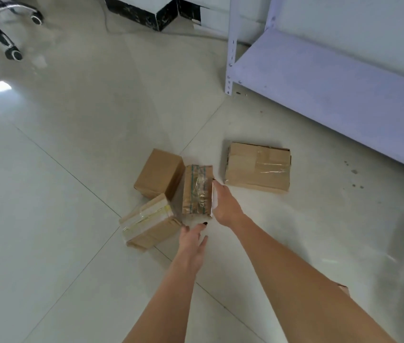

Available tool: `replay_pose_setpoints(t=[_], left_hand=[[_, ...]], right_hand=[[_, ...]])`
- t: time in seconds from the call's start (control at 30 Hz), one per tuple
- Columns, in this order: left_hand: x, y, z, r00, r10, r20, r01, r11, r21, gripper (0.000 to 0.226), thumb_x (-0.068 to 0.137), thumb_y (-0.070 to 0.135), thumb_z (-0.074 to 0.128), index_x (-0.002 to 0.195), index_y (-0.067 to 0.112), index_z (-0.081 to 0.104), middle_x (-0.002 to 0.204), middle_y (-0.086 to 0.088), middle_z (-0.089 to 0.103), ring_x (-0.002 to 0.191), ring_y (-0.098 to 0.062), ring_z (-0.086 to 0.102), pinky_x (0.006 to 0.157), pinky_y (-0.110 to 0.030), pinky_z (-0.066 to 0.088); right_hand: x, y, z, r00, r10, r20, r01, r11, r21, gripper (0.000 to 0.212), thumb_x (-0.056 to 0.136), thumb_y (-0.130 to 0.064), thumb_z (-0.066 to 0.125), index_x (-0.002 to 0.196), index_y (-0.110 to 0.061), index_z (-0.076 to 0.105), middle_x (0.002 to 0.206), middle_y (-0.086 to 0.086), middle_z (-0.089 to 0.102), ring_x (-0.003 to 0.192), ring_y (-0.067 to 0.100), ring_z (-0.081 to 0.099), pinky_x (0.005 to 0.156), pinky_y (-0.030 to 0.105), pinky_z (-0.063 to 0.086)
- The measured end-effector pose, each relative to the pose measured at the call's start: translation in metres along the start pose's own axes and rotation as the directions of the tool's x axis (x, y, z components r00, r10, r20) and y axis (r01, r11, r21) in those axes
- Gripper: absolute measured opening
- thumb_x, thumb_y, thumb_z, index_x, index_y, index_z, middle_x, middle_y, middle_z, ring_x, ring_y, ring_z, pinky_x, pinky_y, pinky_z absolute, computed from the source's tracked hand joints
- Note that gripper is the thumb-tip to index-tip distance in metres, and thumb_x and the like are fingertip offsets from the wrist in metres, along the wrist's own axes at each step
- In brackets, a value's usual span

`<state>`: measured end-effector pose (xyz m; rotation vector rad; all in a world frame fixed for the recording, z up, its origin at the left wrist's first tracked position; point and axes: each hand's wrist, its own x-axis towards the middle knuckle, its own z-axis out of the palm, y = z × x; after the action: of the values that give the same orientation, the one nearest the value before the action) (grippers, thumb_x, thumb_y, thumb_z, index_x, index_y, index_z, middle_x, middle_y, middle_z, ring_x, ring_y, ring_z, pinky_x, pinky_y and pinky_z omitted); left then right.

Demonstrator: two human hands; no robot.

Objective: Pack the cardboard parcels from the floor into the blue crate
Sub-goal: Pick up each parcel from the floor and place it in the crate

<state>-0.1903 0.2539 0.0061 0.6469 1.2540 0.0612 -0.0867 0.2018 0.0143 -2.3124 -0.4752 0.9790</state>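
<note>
Lying on the pale tiled floor (72,169), four brown cardboard parcels are seen: three clustered, one (257,167) apart near the white metal shelf (332,90). The green-striped taped parcel (197,189) is touched at its right edge by the right hand (224,204), grasp unclear. The left hand (192,246) is spread, holding nothing, beside the clear-taped parcel (149,224).

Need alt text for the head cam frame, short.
Two bare arms reach down to four cardboard parcels on a pale tiled floor; the right hand touches the taped middle parcel, the left hand hovers open beside it. No blue crate in view.
</note>
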Motion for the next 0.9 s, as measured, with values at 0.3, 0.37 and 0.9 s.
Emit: replay_pose_setpoints(t=[0.3, 0.37, 0.9], left_hand=[[0.021, -0.022, 0.025, 0.999, -0.047, -0.001, 0.047, 0.993, -0.11, 0.073, 0.085, -0.008, 0.055, 0.146, 0.016, 0.021, 0.148, -0.013, 0.032, 0.135, -0.03, 0.035, 0.111, -0.038, 0.034], [0.03, -0.023, 0.032, 1.0, -0.024, 0.009, 0.025, 0.993, -0.112, 0.067, 0.084, -0.009, 0.056, 0.142, 0.011, 0.03, 0.145, -0.012, 0.039, 0.132, -0.027, 0.039, 0.111, -0.037, 0.034], [-0.152, 0.026, 0.082, 0.988, 0.082, 0.128, -0.127, 0.912, 0.39, 0.066, 0.082, -0.012, 0.051, 0.139, 0.016, 0.033, 0.136, -0.005, 0.05, 0.114, -0.017, 0.048, 0.094, -0.023, 0.037]], right_hand=[[0.069, -0.008, -0.037, 0.994, -0.111, -0.017, 0.11, 0.993, -0.053, 0.067, 0.089, 0.001, 0.031, 0.15, -0.017, 0.01, 0.159, 0.001, 0.005, 0.146, 0.021, 0.009, 0.119, 0.036, 0.013], [0.078, -0.007, -0.034, 0.993, -0.111, 0.05, 0.115, 0.991, -0.067, 0.057, 0.095, -0.013, 0.028, 0.15, -0.016, 0.014, 0.158, 0.004, 0.013, 0.145, 0.023, 0.014, 0.117, 0.036, 0.013], [-0.134, 0.021, -0.138, 0.955, 0.264, -0.136, -0.163, 0.849, 0.503, 0.056, 0.078, -0.001, 0.053, 0.13, -0.019, 0.042, 0.125, 0.007, 0.055, 0.114, 0.02, 0.05, 0.081, 0.024, 0.036]])
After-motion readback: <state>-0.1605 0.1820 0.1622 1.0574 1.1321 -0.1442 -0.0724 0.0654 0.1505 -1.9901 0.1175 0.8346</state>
